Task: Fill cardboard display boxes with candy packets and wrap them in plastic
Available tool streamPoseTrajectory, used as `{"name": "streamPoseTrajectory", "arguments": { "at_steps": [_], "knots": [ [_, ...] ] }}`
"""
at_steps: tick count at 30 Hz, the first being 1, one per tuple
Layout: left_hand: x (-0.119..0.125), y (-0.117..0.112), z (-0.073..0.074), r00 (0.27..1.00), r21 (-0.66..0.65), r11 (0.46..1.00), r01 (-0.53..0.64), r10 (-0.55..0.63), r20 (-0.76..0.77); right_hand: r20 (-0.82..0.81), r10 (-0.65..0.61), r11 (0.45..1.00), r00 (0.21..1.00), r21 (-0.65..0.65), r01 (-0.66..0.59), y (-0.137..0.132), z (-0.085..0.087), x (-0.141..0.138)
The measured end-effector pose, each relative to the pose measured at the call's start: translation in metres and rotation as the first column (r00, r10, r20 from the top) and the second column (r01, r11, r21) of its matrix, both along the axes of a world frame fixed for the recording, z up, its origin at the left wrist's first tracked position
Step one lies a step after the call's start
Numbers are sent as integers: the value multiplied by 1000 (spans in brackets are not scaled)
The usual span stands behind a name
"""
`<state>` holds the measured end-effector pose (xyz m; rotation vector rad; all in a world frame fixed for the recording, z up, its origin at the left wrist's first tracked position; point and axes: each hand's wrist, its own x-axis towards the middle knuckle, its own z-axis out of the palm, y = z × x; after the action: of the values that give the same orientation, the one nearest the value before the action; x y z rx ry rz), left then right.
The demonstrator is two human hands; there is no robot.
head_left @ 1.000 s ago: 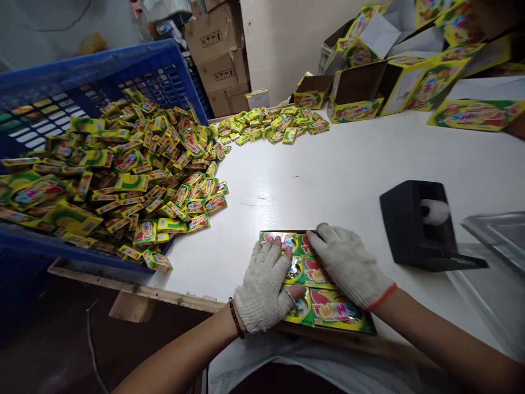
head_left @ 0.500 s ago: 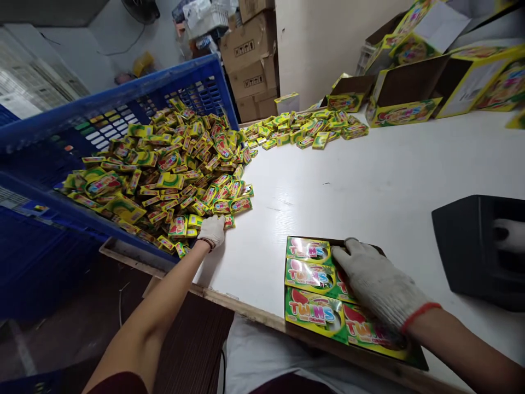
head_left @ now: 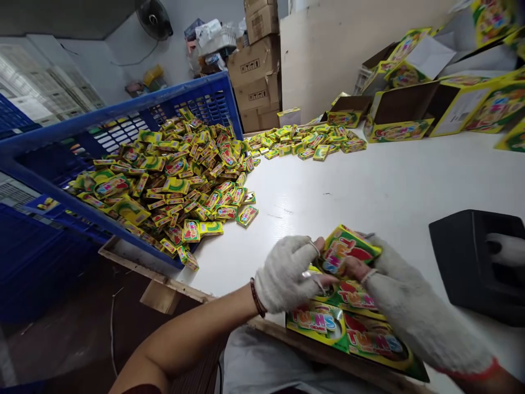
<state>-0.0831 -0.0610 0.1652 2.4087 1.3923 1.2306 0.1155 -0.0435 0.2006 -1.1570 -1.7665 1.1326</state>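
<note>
My right hand (head_left: 389, 279), in a white knitted glove with bare fingertips, grips a yellow-green "TWINS" candy box (head_left: 348, 249) and holds it tilted. My left hand (head_left: 289, 273), gloved the same way, has its fingers and thumb at that box's left edge. Both hands are over an open carton (head_left: 419, 368) at the table's front edge. Inside the carton lie rows of larger-looking, face-up "TWINS" boxes (head_left: 314, 323); my hands hide the far rows.
A tipped blue crate (head_left: 143, 104) at left spills a heap of small candy boxes (head_left: 176, 175) onto the white table (head_left: 394, 186). More boxes (head_left: 303, 139) lie along the back. Open yellow cartons (head_left: 400, 123) stand at back right, a black tape dispenser (head_left: 459, 257) at right.
My left hand has moved from the heap to above the carton. My right hand has lifted off the packed boxes, and a candy box is now held between both hands.
</note>
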Motion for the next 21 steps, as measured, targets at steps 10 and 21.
{"name": "streamPoseTrajectory", "arguments": {
  "at_steps": [10,21],
  "knots": [
    [-121,104,-52,730,-394,616,-682,614,-301,698,296,933,653,-65,-354,-5,0,57],
    [-85,54,-49,824,-439,754,-488,564,54,840,159,791,519,206,-576,-25,-39,31]
  ]
}}
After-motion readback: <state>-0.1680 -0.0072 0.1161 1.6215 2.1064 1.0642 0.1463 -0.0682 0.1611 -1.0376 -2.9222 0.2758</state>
